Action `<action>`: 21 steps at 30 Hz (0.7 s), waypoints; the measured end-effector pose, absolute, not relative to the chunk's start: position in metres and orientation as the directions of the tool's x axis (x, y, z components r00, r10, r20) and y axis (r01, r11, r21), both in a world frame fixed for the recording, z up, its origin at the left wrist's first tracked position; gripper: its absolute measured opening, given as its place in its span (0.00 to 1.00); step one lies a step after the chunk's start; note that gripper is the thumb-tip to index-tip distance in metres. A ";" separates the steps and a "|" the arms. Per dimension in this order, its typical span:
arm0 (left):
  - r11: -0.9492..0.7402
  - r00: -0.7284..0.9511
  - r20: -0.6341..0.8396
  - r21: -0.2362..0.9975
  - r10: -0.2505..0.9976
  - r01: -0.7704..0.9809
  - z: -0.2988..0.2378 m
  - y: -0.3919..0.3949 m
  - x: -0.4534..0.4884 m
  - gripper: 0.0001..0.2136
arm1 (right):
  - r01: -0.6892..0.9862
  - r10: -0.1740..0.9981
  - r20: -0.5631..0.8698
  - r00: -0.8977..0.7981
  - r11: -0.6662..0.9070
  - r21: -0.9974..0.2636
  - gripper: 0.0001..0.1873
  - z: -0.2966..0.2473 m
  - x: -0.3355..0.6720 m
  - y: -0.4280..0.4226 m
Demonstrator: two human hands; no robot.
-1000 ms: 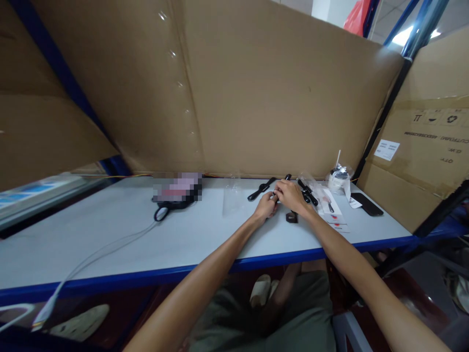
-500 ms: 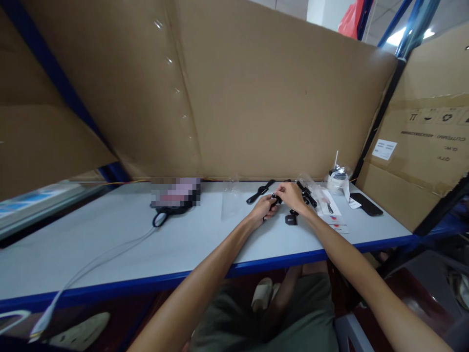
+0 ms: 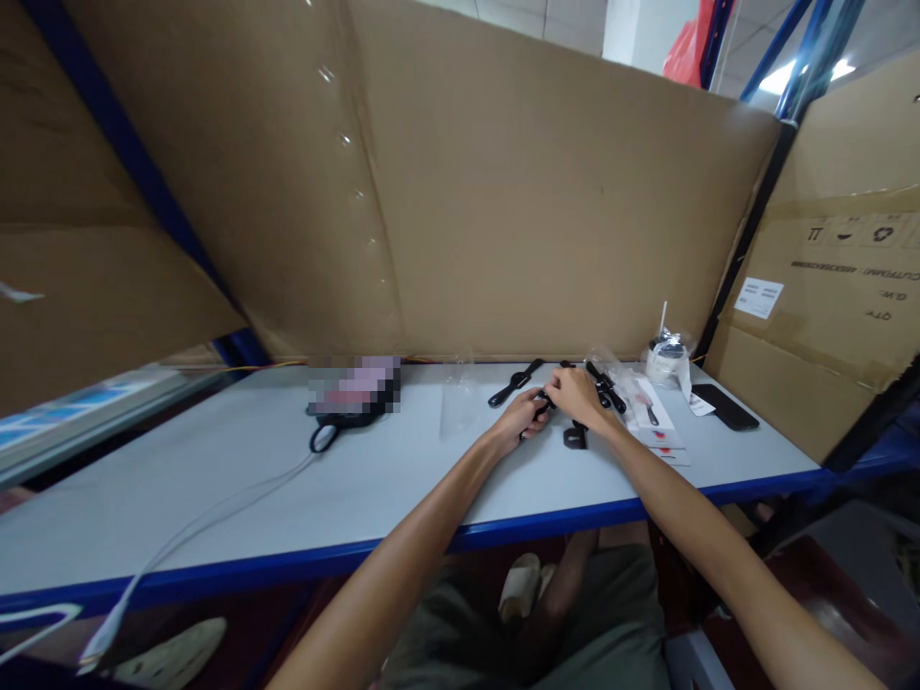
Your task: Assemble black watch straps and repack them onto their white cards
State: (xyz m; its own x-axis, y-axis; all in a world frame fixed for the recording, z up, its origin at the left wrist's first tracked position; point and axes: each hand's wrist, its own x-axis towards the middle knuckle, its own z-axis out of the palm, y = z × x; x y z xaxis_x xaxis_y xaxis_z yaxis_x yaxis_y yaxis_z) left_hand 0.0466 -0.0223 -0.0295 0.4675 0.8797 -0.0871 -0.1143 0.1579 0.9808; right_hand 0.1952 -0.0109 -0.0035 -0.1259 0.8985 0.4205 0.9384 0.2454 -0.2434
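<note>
My left hand (image 3: 524,416) is closed around a black handled piece (image 3: 544,403), whose exact kind I cannot make out. Pinching at its upper end is my right hand (image 3: 573,393), fingers bent and mostly hiding that part. To the left lies a long black tool (image 3: 507,387) with a wider middle. Several more black handled tools (image 3: 610,395) rest beyond and right of my right hand. Just below it sits a flat black piece (image 3: 575,438) with a slot.
Clear plastic bags (image 3: 460,402) and printed cards (image 3: 655,414) lie on the white tabletop (image 3: 402,479). A black phone (image 3: 725,407) and a plastic-wrapped white bundle (image 3: 666,362) are at right. A blurred-out device (image 3: 356,391) with a cable (image 3: 237,489) is at left. Cardboard (image 3: 503,192) stands behind.
The whole view has shifted slightly. My right hand's fingers have closed in more over the black piece; my left hand keeps its hold.
</note>
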 end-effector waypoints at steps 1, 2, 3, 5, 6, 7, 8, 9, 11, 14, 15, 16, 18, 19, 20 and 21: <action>0.155 0.463 -0.086 0.981 0.882 -0.113 -0.029 -0.023 0.047 0.08 | 0.941 0.898 0.423 -0.126 0.243 -0.237 0.10 -0.004 0.195 -0.011; 0.154 0.456 -0.086 0.982 0.886 -0.113 -0.029 -0.023 0.047 0.08 | 0.941 0.895 0.427 -0.130 0.246 -0.230 0.11 -0.003 0.195 -0.012; 0.155 0.447 -0.088 0.981 0.890 -0.115 -0.029 -0.023 0.047 0.09 | 0.941 0.891 0.434 -0.135 0.252 -0.225 0.12 -0.002 0.196 -0.012; 0.160 0.431 -0.093 0.980 0.897 -0.121 -0.030 -0.023 0.047 0.09 | 0.938 0.883 0.448 -0.142 0.264 -0.223 0.16 0.000 0.197 -0.014; 0.162 0.425 -0.094 0.979 0.900 -0.125 -0.030 -0.022 0.047 0.09 | 0.936 0.879 0.455 -0.143 0.270 -0.226 0.18 0.002 0.198 -0.015; 0.162 0.419 -0.093 0.978 0.903 -0.130 -0.031 -0.022 0.047 0.10 | 0.933 0.877 0.458 -0.145 0.275 -0.232 0.19 0.004 0.199 -0.016; 0.161 0.416 -0.091 0.978 0.905 -0.135 -0.031 -0.022 0.047 0.11 | 0.930 0.877 0.457 -0.147 0.280 -0.238 0.19 0.005 0.200 -0.016; 0.158 0.412 -0.088 0.977 0.907 -0.140 -0.032 -0.021 0.046 0.13 | 0.927 0.878 0.453 -0.151 0.285 -0.243 0.19 0.007 0.200 -0.017; 0.154 0.408 -0.081 0.977 0.909 -0.149 -0.032 -0.022 0.046 0.17 | 0.922 0.881 0.445 -0.163 0.297 -0.249 0.19 0.008 0.201 -0.018; 0.156 0.408 -0.083 0.976 0.909 -0.149 -0.031 -0.023 0.047 0.21 | 0.919 0.882 0.437 -0.175 0.306 -0.248 0.18 0.009 0.199 -0.020; 0.157 0.409 -0.084 0.976 0.909 -0.148 -0.031 -0.023 0.047 0.22 | 0.918 0.881 0.437 -0.181 0.311 -0.246 0.18 0.009 0.199 -0.021; 0.159 0.408 -0.086 0.976 0.909 -0.149 -0.030 -0.023 0.047 0.22 | 0.916 0.879 0.438 -0.188 0.318 -0.245 0.17 0.008 0.198 -0.021; 0.161 0.406 -0.089 0.976 0.910 -0.148 -0.030 -0.024 0.048 0.22 | 0.906 0.873 0.440 -0.209 0.342 -0.250 0.18 0.008 0.198 -0.021; 0.160 0.405 -0.089 0.976 0.910 -0.145 -0.029 -0.024 0.048 0.22 | 0.898 0.870 0.440 -0.222 0.359 -0.256 0.18 0.007 0.197 -0.020; 0.157 0.404 -0.089 0.978 0.910 -0.140 -0.029 -0.024 0.048 0.21 | 0.888 0.867 0.439 -0.235 0.375 -0.266 0.19 0.007 0.197 -0.020; 0.150 0.404 -0.085 0.980 0.911 -0.134 -0.029 -0.025 0.048 0.20 | 0.877 0.865 0.436 -0.249 0.392 -0.276 0.19 0.006 0.197 -0.019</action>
